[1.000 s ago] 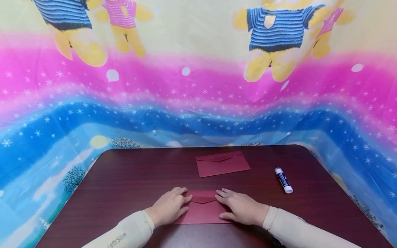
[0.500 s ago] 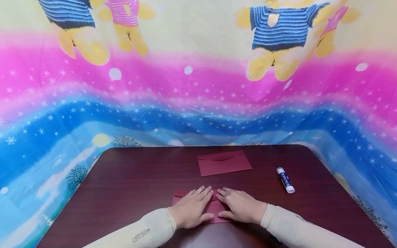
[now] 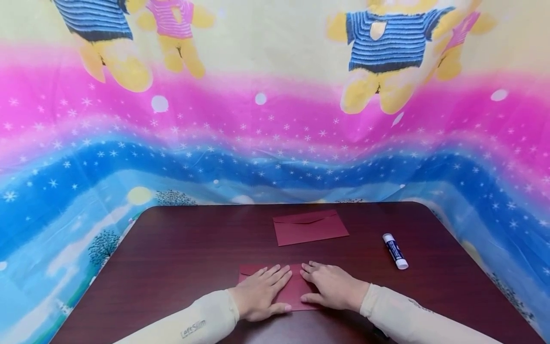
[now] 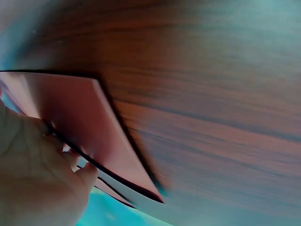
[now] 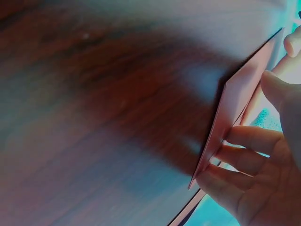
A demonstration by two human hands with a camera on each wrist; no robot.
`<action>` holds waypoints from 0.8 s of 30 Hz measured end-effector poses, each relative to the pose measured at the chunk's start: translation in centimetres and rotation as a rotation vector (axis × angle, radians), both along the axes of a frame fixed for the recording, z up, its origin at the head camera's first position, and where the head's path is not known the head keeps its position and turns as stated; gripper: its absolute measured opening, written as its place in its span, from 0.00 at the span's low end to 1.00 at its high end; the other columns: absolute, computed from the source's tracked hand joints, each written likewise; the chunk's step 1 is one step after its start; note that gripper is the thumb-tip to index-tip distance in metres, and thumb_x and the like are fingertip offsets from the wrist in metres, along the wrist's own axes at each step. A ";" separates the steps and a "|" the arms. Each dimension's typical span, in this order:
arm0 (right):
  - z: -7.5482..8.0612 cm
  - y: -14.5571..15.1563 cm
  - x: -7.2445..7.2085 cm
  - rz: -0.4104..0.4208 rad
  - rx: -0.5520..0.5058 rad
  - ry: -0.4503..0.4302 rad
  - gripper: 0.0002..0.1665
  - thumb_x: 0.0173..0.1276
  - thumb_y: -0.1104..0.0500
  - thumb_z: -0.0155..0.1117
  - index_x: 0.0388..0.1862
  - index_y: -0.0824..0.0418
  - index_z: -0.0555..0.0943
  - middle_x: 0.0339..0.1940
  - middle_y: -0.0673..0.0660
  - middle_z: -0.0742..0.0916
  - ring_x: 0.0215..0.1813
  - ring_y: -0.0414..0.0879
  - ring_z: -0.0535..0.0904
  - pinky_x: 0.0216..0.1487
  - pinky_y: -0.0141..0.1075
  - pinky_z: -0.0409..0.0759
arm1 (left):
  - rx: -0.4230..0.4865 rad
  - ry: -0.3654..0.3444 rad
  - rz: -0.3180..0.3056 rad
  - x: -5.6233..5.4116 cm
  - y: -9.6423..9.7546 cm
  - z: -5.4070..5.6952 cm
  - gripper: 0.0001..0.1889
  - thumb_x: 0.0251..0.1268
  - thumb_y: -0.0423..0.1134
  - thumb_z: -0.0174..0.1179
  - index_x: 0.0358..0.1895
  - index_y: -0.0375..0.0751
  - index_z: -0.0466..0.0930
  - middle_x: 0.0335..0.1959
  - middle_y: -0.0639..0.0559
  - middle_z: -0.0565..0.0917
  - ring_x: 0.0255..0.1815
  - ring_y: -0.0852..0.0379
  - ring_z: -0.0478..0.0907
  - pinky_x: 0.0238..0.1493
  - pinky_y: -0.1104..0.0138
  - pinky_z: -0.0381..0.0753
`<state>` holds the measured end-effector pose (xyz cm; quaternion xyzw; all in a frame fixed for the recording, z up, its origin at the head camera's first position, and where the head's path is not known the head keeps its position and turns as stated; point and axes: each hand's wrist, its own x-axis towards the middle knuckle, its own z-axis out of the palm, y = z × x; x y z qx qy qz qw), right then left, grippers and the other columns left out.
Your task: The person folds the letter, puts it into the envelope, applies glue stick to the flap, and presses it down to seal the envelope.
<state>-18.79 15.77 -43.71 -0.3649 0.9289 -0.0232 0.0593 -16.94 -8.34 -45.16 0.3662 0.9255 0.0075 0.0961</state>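
Observation:
A dark red envelope (image 3: pixel 298 291) lies flat on the table near its front edge, its flap folded down along the far side. Across its left half spreads my left hand (image 3: pixel 262 291), palm down with straight fingers on the flap. My right hand (image 3: pixel 333 285) rests on the envelope's right end, fingers extended and thumb near the front edge. In the left wrist view the envelope (image 4: pixel 89 117) reaches out past my palm. From the right wrist, the fingertips touch the envelope's (image 5: pixel 235 103) surface. Part of the flap is hidden under my left hand.
Farther back on the brown table (image 3: pixel 193 243) lies a second dark red envelope (image 3: pixel 311 229), slightly turned. A glue stick (image 3: pixel 395 251) with white ends lies to the right. A printed curtain (image 3: pixel 275 119) hangs behind the table.
My left hand has moved right from the envelope's left edge onto its flap, then shifted back very slightly. My right hand has stayed on the right end.

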 end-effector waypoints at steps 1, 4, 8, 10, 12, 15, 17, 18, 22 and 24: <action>0.0 0.0 0.0 -0.006 -0.003 -0.005 0.39 0.70 0.36 0.62 0.66 0.63 0.79 0.68 0.64 0.81 0.69 0.59 0.78 0.65 0.51 0.79 | -0.002 -0.004 0.005 0.1 -0.3 0.0 0.42 0.74 0.71 0.37 0.81 0.49 0.53 0.83 0.55 0.55 0.84 0.53 0.54 0.80 0.55 0.59; -0.1 0.1 -0.1 -0.016 -0.011 -0.010 0.38 0.70 0.36 0.62 0.66 0.63 0.79 0.67 0.63 0.82 0.69 0.58 0.79 0.64 0.51 0.80 | 0.015 -0.023 0.022 0.3 -1.3 0.0 0.41 0.74 0.70 0.38 0.81 0.49 0.53 0.83 0.55 0.56 0.84 0.53 0.54 0.80 0.54 0.58; -0.1 0.1 -0.2 -0.007 -0.017 -0.006 0.37 0.71 0.36 0.62 0.65 0.62 0.80 0.67 0.63 0.82 0.69 0.58 0.79 0.64 0.51 0.80 | 0.046 -0.051 0.054 0.7 -2.9 0.1 0.41 0.75 0.69 0.40 0.81 0.47 0.54 0.83 0.53 0.57 0.83 0.51 0.55 0.80 0.53 0.59; -0.2 0.0 -0.3 -0.001 -0.019 -0.002 0.36 0.71 0.37 0.62 0.65 0.62 0.80 0.67 0.63 0.82 0.69 0.58 0.79 0.64 0.50 0.80 | 0.067 -0.066 0.068 0.8 -3.7 0.2 0.40 0.75 0.68 0.41 0.81 0.46 0.55 0.82 0.52 0.58 0.83 0.50 0.56 0.80 0.52 0.60; -0.2 -0.1 -0.3 0.003 -0.023 0.000 0.36 0.71 0.37 0.62 0.65 0.62 0.81 0.67 0.63 0.82 0.69 0.58 0.79 0.64 0.50 0.80 | 0.086 -0.075 0.080 1.0 -4.5 0.3 0.40 0.76 0.66 0.42 0.80 0.45 0.56 0.82 0.50 0.59 0.82 0.48 0.57 0.79 0.51 0.60; -0.2 -0.1 -0.4 -0.001 -0.024 -0.002 0.35 0.71 0.38 0.62 0.65 0.62 0.81 0.67 0.62 0.82 0.69 0.57 0.79 0.64 0.50 0.80 | 0.104 -0.072 0.094 1.1 -5.5 0.3 0.39 0.76 0.64 0.44 0.79 0.43 0.58 0.81 0.48 0.60 0.82 0.46 0.58 0.78 0.49 0.62; -0.2 -0.1 -0.4 -0.003 -0.024 -0.004 0.35 0.71 0.38 0.63 0.65 0.61 0.81 0.67 0.62 0.82 0.69 0.57 0.79 0.65 0.50 0.80 | 0.104 -0.058 0.092 1.1 -6.0 0.3 0.38 0.76 0.63 0.45 0.79 0.42 0.58 0.81 0.48 0.61 0.81 0.46 0.59 0.78 0.49 0.63; -0.2 -0.1 -0.4 -0.005 -0.024 -0.005 0.35 0.71 0.38 0.63 0.65 0.61 0.81 0.67 0.62 0.82 0.69 0.57 0.79 0.65 0.50 0.80 | 0.103 -0.050 0.088 1.1 -6.2 0.2 0.38 0.76 0.62 0.46 0.79 0.42 0.59 0.81 0.47 0.61 0.81 0.46 0.60 0.77 0.49 0.63; -0.2 -0.1 -0.3 -0.015 -0.026 -0.019 0.37 0.70 0.36 0.62 0.66 0.61 0.80 0.68 0.62 0.82 0.69 0.58 0.78 0.65 0.50 0.80 | 0.077 -0.003 0.059 1.2 -6.7 0.1 0.37 0.75 0.60 0.49 0.79 0.42 0.59 0.81 0.47 0.62 0.80 0.46 0.61 0.77 0.49 0.64; -0.2 -0.1 -0.2 -0.024 -0.031 -0.029 0.39 0.70 0.34 0.61 0.66 0.61 0.80 0.68 0.62 0.81 0.70 0.58 0.78 0.65 0.51 0.79 | 0.066 0.012 0.054 1.2 -6.8 0.0 0.37 0.75 0.60 0.51 0.79 0.43 0.59 0.80 0.48 0.63 0.80 0.46 0.62 0.76 0.49 0.65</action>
